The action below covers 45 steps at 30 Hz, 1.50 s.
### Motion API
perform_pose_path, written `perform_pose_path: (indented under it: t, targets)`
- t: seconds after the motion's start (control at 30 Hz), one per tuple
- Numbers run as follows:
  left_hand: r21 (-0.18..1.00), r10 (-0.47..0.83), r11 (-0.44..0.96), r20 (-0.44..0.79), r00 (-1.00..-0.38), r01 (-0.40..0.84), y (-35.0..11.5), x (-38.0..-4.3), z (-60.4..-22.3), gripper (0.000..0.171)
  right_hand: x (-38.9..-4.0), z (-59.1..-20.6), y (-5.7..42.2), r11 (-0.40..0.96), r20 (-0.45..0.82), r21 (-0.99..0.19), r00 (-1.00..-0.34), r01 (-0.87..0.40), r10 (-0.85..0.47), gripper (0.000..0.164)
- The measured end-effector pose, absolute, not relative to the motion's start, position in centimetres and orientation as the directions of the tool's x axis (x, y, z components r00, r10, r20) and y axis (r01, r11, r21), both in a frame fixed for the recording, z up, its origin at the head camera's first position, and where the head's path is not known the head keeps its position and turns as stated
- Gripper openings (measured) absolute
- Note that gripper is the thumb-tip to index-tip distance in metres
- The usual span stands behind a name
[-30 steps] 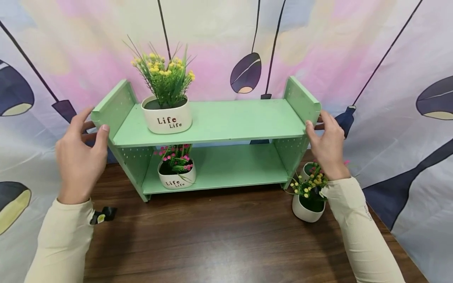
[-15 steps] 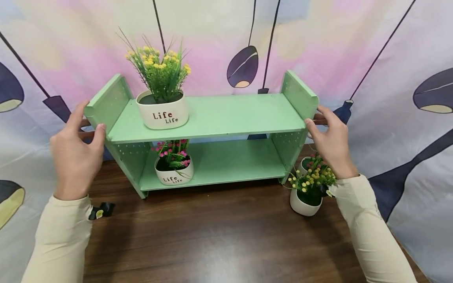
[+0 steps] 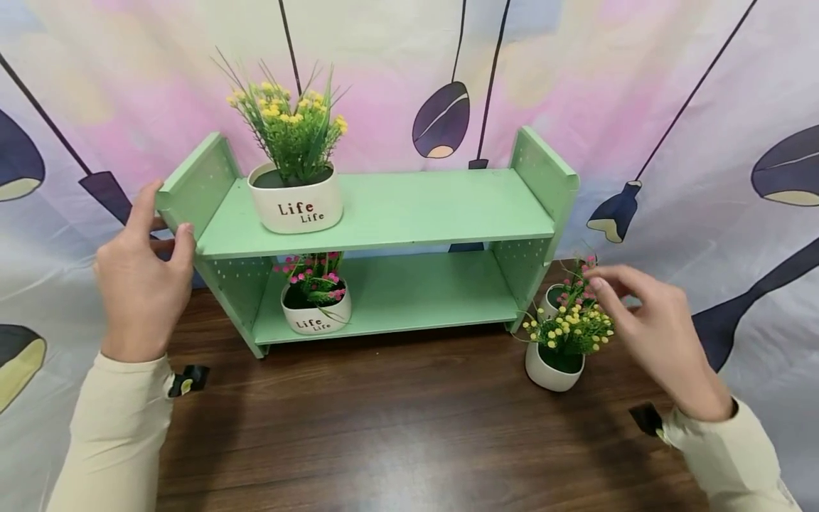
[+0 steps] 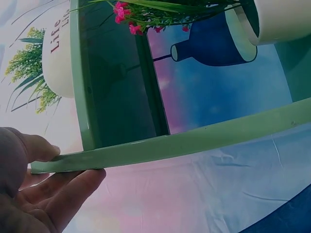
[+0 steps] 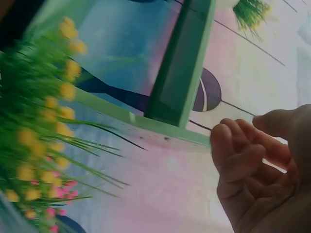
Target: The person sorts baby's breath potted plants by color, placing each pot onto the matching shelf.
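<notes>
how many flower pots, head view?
4: upper pot on top shelf, lower pot on bottom shelf, front pot and rear pot on table right of rack. More may be hidden.

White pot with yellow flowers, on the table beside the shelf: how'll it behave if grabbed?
The white pot looks hard and smooth, so it probably won't flex but might slip in a loose grip. Its yellow flowers splay past the rim and would likely bend if brushed. Squat and upright on the table, it seems likelier to slide than roll.
</notes>
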<state>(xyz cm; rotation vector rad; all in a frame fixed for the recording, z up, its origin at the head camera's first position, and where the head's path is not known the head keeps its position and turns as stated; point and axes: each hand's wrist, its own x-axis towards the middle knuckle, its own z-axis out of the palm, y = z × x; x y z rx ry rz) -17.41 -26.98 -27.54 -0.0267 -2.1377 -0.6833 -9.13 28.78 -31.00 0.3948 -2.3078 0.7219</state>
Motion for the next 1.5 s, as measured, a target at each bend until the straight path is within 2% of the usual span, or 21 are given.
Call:
perform_pose_path:
  t: [0.17, 0.27, 0.37, 0.47, 0.6, 0.8, 0.97, 1.13, 1.27, 1.5]
  targets:
    - [0.454, -0.213, 0.85, 0.76, -0.614, 0.267, -27.0, -17.4, -27.7, 0.055, -6.6, -34.1, 28.4, 0.809, 0.716, -0.325, -0.686, -0.489, -0.127, 0.021]
    - [0.44, -0.203, 0.858, 0.765, -0.611, 0.266, -26.9, -17.4, -27.7, 0.056, -5.5, -36.3, 28.0, 0.811, 0.697, -0.314, -0.7, -0.494, -0.157, 0.028]
    - [0.438, -0.203, 0.86, 0.767, -0.609, 0.264, -26.9, -17.4, -27.7, 0.056, -5.0, -38.3, 27.6, 0.822, 0.639, -0.318, -0.748, -0.472, -0.182, 0.032]
    - [0.446, -0.212, 0.854, 0.767, -0.605, 0.267, -26.9, -17.4, -27.7, 0.056, -4.8, -40.0, 27.1, 0.847, 0.53, -0.329, -0.824, -0.418, -0.201, 0.028]
    - [0.451, -0.222, 0.852, 0.77, -0.599, 0.264, -27.0, -17.5, -27.7, 0.055, -4.8, -41.7, 26.2, 0.9, 0.391, -0.274, -0.894, -0.34, -0.219, 0.025]
    - [0.455, -0.221, 0.847, 0.77, -0.598, 0.273, -26.9, -17.5, -27.9, 0.055, -5.1, -43.7, 24.5, 0.959, 0.239, -0.196, -0.958, -0.205, -0.156, 0.045]
    - [0.463, -0.23, 0.846, 0.764, -0.603, 0.264, -27.0, -17.5, -27.9, 0.054, -5.5, -44.8, 23.5, 0.978, 0.299, -0.118, -0.945, -0.171, -0.13, 0.049]
    - [0.476, -0.238, 0.839, 0.758, -0.607, 0.265, -26.9, -17.5, -27.9, 0.054, -6.1, -45.4, 23.1, 0.982, 0.355, -0.096, -0.927, -0.165, -0.121, 0.044]
    - [0.471, -0.243, 0.846, 0.758, -0.605, 0.249, -26.7, -17.5, -27.8, 0.054, -6.4, -45.6, 23.0, 0.971, 0.347, -0.135, -0.927, -0.196, -0.139, 0.041]
    - [0.471, -0.247, 0.844, 0.767, -0.593, 0.257, -26.8, -17.5, -27.9, 0.054, -6.3, -45.7, 22.8, 0.915, 0.304, -0.281, -0.931, -0.29, -0.202, 0.047]
